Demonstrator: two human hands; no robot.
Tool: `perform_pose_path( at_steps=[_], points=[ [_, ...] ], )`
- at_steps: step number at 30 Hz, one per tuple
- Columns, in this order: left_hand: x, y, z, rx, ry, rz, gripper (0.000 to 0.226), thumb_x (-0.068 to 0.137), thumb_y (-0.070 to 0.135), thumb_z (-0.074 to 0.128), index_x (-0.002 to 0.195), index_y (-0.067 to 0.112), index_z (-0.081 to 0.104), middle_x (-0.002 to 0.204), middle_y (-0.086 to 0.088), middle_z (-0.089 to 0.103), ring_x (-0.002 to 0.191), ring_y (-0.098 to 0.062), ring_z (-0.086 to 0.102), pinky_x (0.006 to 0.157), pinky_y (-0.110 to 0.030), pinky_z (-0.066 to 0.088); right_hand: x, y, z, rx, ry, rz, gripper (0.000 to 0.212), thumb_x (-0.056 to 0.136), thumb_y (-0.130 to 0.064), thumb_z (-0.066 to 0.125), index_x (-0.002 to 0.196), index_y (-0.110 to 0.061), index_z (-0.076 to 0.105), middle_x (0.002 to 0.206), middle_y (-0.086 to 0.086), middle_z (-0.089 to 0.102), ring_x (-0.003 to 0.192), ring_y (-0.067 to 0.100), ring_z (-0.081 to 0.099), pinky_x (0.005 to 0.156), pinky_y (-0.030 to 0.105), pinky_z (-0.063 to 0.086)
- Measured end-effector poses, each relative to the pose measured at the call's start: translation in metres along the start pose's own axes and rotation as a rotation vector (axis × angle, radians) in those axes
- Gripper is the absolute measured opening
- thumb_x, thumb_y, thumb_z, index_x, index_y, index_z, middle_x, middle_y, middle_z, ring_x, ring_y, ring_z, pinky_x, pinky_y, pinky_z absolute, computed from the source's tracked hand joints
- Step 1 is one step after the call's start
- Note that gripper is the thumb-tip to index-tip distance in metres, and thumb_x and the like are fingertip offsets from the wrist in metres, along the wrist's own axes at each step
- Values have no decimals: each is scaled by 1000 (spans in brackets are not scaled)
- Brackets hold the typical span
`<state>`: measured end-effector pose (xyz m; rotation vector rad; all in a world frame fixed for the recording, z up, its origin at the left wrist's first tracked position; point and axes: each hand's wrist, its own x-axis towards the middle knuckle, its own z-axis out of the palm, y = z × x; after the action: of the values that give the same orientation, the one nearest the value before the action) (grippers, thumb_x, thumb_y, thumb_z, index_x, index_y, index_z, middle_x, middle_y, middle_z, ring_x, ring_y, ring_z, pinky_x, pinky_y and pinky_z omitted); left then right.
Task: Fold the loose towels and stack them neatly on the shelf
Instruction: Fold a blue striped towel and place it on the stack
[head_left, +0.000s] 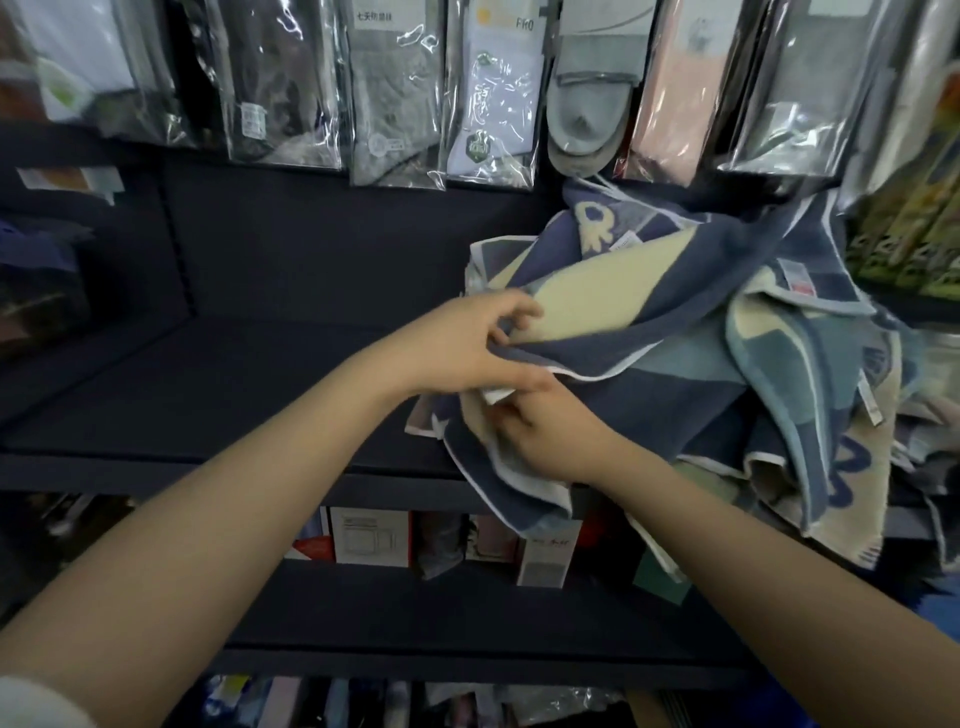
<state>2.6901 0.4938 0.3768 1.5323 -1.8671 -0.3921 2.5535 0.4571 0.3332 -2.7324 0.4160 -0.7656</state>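
- Towels (691, 332): loose heap, navy/cream/light-blue w/ white edging, at 3 o'clock of frame, on rt part of dark shelf (208, 395); some ends hang over shelf's front lip. Exact count can't be told – layers overlap.
- Left hand (467, 343): at centre, fingers curled, pinching a navy white-edged towel edge at top of heap.
- Right hand (545, 436): just below it at 5 o'clock, fingers closed round a cream/white fold lower in same heap. Hands nearly touching.
- 2 bare forearms come in from 7 & 5 o'clock.
- Towel tags: small white sewn label (626, 240) near top at 1 o'clock, red/white tag (795, 278) further rt; text too small to read.
- Shelf left of heap, 9 o'clock: bare dark board.
- 12 o'clock, above: row of hanging sock packs (395, 98) in clear plastic, about 7 visible – grey, white, pink, dark. One header reads "七天防臭"-like chars, blurred; another "FitQ"-ish, unsure.
- Lowest packs hang just over heap's top.
- 6 o'clock, lower shelf: boxed goods (371, 535), white/red, print unreadable.
- Far rt at 2 o'clock: yellow-green packs (909, 228), blurred.
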Motion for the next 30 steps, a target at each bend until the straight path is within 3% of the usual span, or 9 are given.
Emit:
perform_pose_path(
  at_steps=[3, 7, 10, 12, 14, 20, 23, 25, 30],
  points=[
    [-4, -9, 0, 140, -27, 120, 33, 74, 31, 74, 105, 24, 63, 104, 8, 62, 98, -7, 58, 83, -23, 47, -22, 8, -14, -38, -39, 61, 26, 87, -5, 54, 60, -4, 54, 54, 2, 52, 53, 13, 46, 55, 29, 30],
    [-9, -23, 13, 458, -122, 110, 54, 76, 41, 70, 122, 18, 54, 121, 2, 52, 108, -12, 49, 91, -25, 40, -45, 31, -58, -228, 453, 81, 11, 82, -19, 58, 83, -10, 63, 80, 4, 64, 72, 14, 58, 65, 27, 44],
    [-15, -30, 41, 660, -101, -13, 80, 69, 64, 64, 129, 16, 42, 128, 3, 43, 108, -16, 49, 83, -36, 47, -48, 62, -87, -534, 201, 68, 44, 76, -10, 66, 120, -8, 58, 127, 13, 54, 117, 32, 51, 97, 42, 40],
    [-17, -29, 61, 766, 14, -32, 75, 72, 61, 62, 124, 12, 42, 123, -2, 45, 104, -22, 52, 75, -38, 48, -48, 79, -94, -663, -7, 123, 58, 79, -18, 68, 133, -14, 48, 141, 10, 44, 131, 31, 38, 108, 46, 29],
    [-15, -27, 71, 794, 137, -30, 54, 81, 46, 56, 118, 9, 44, 117, -7, 46, 101, -26, 52, 74, -40, 47, -45, 87, -93, -734, -9, 136, 53, 84, -26, 64, 133, -16, 48, 141, 7, 45, 132, 27, 39, 110, 43, 24],
    [-14, -25, 57, 527, 303, 69, 26, 85, 17, 53, 99, -2, 65, 122, -8, 52, 119, -23, 41, 94, -33, 36, -26, 94, -88, -666, 200, 144, 24, 88, -12, 55, 111, -4, 59, 117, 15, 60, 105, 35, 55, 91, 41, 38],
    [-24, -15, 43, 181, 380, 73, 14, 80, 4, 51, 78, 11, 63, 87, -5, 61, 83, -11, 54, 68, -24, 37, -24, 88, -82, -528, 324, 216, 20, 94, -12, 45, 107, -1, 55, 107, 18, 60, 99, 36, 54, 80, 38, 36],
    [-33, -10, 30, -1, 404, 63, 34, 77, -4, 47, 71, 29, 51, 70, 7, 54, 60, 3, 46, 53, -18, 33, -21, 73, -76, -507, 414, 156, 21, 95, -14, 41, 102, 2, 54, 93, 22, 60, 87, 37, 54, 73, 40, 33],
    [-72, -12, -17, -376, 524, 89, 28, 70, -4, 36, 76, 17, 53, 72, 4, 53, 61, 2, 48, 57, -16, 37, 1, -3, -47, -123, 332, -26, 16, 93, -12, 46, 88, -2, 58, 72, 1, 54, 67, 15, 50, 60, 22, 27]
  ],
)
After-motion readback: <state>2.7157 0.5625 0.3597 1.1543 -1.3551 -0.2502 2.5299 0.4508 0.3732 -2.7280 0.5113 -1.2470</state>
